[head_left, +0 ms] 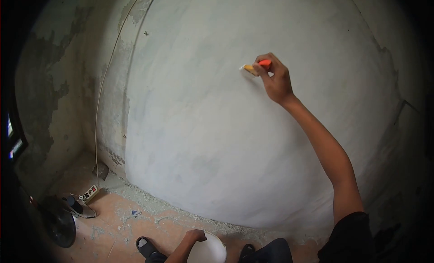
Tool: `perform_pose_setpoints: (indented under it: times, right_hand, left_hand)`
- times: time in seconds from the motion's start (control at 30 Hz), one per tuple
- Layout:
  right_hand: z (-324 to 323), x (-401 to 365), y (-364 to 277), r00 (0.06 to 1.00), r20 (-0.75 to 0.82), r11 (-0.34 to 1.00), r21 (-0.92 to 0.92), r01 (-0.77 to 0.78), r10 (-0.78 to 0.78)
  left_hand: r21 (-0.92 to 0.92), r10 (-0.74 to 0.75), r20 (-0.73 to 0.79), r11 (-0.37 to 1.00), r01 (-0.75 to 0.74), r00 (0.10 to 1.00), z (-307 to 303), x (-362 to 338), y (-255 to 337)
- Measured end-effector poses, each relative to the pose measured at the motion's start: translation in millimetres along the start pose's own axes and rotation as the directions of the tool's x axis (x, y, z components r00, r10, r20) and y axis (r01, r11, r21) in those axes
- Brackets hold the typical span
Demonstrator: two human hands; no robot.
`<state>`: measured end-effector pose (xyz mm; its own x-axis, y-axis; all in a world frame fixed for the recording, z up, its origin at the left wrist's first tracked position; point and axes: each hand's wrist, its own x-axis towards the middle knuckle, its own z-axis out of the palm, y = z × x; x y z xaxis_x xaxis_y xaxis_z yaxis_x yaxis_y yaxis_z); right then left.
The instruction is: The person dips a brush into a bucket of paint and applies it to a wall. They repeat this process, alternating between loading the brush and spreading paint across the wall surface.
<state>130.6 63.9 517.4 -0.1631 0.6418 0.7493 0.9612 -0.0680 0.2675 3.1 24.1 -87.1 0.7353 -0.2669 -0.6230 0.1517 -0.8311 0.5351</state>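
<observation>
No text, label, brand, number or sign can be read on anything here.

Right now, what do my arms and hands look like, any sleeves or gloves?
No gloves on the right hand or left hand. The right arm is uncovered up to a short black sleeve. The left forearm is uncovered too; no watch or ring shows.

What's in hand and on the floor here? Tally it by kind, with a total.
hands: 2 (right hand, left hand)
scraper: 1
bowl: 1
power strip: 1
total: 5
</observation>
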Motion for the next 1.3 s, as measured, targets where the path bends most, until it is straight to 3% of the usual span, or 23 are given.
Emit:
perform_pose_setpoints:
  times: [0.07, 0.13, 0.2, 0.27, 0.33, 0.4, 0.5, 0.53, 0.63, 0.77, 0.83, 0.9, 0.93, 1.0, 1.03, 1.13, 1.2, 1.23, 1.3]
  right_hand:
    - [-10, 30, 8, 0.975, -0.074, 0.969, 0.148, -0.198, 0.211]
    - [-12, 50, 28, 0.965, -0.102, 0.953, 0.214, -0.217, 0.242]
    - [-16, 65, 41, 0.962, -0.139, 0.969, 0.119, -0.218, 0.234]
    - [-30, 84, 48, 0.979, -0.198, 0.993, -0.104, -0.063, 0.042]
    - [-47, 101, 45, 0.937, -0.257, 0.92, -0.371, 0.129, -0.235]
    - [-62, 111, 51, 0.859, -0.163, 0.696, -0.667, 0.267, -0.486]
    - [-59, 97, 55, 0.902, -0.124, 0.743, -0.619, 0.256, -0.414]
    - [-52, 86, 52, 0.889, -0.026, 0.666, -0.672, 0.323, -0.457]
    - [-26, 39, 40, 0.886, 0.14, 0.69, -0.578, 0.436, -0.442]
    - [-18, -13, 8, 0.889, 0.354, 0.828, -0.373, 0.419, -0.291]
    - [-27, -12, 1, 0.873, 0.413, 0.841, -0.348, 0.414, -0.259]
    - [-44, -7, 2, 0.992, 0.124, 0.996, -0.091, 0.021, -0.01]
    - [-55, -2, 9, 0.973, 0.103, 0.977, 0.029, -0.209, 0.205]
    - [-76, 4, 39, 0.967, 0.003, 0.965, 0.067, -0.253, 0.253]
    - [-84, 11, 51, 0.946, -0.125, 0.947, 0.16, -0.279, 0.3]
    - [-120, 34, 73, 0.936, -0.229, 0.964, 0.063, -0.258, 0.265]
    - [-138, 49, 73, 0.966, -0.255, 0.932, -0.357, -0.059, -0.036]
    - [-141, 50, 70, 0.967, -0.251, 0.932, -0.356, -0.064, -0.029]
    - [-146, 51, 64, 0.909, -0.146, 0.67, -0.722, 0.172, -0.39]
  left_hand:
    - [-0.002, 0.005, -0.001, 1.0, -0.005, 1.0, 1, -1, -4]
    - [0.001, -0.003, -0.021, 1.0, 0.003, 1.0, 2, 1, -5]
    - [-0.02, 0.02, -0.043, 1.0, -0.021, 0.999, -1, -4, -1]
    - [-0.054, 0.035, -0.068, 0.998, -0.038, 0.997, -6, -8, 3]
    - [-0.033, 0.065, -0.056, 0.997, -0.067, 0.996, -7, -10, 4]
    - [-0.04, 0.05, -0.056, 0.998, -0.052, 0.997, -3, -9, 2]
    - [-0.041, 0.042, -0.061, 0.998, -0.044, 0.997, 0, -3, 0]
    - [-0.038, 0.047, -0.061, 0.998, -0.05, 0.997, 0, -3, 3]
    - [-0.029, 0.052, -0.048, 0.998, -0.054, 0.997, -7, -8, 10]
    - [-0.006, 0.062, -0.059, 0.998, -0.063, 0.996, 1, 4, 4]
    - [0.015, -0.006, -0.017, 1.0, 0.006, 1.0, 0, 6, 3]
    - [0.014, 0.002, -0.017, 1.0, -0.002, 1.0, -2, 5, 5]
    - [0.012, 0.009, -0.01, 1.0, -0.009, 1.0, -4, -1, 6]
    - [0.018, 0.042, -0.023, 0.999, -0.042, 0.999, -6, -18, 8]
    - [0.017, 0.079, -0.035, 0.997, -0.078, 0.996, -10, -27, 10]
    - [0.039, 0.107, -0.038, 0.994, -0.105, 0.994, -18, -25, 7]
    - [0.019, 0.059, -0.013, 0.998, -0.059, 0.998, -18, -27, 8]
    - [0.018, 0.061, -0.005, 0.998, -0.061, 0.998, -14, -23, 7]
    - [0.003, 0.031, -0.027, 1.0, -0.031, 0.999, -11, -14, 7]
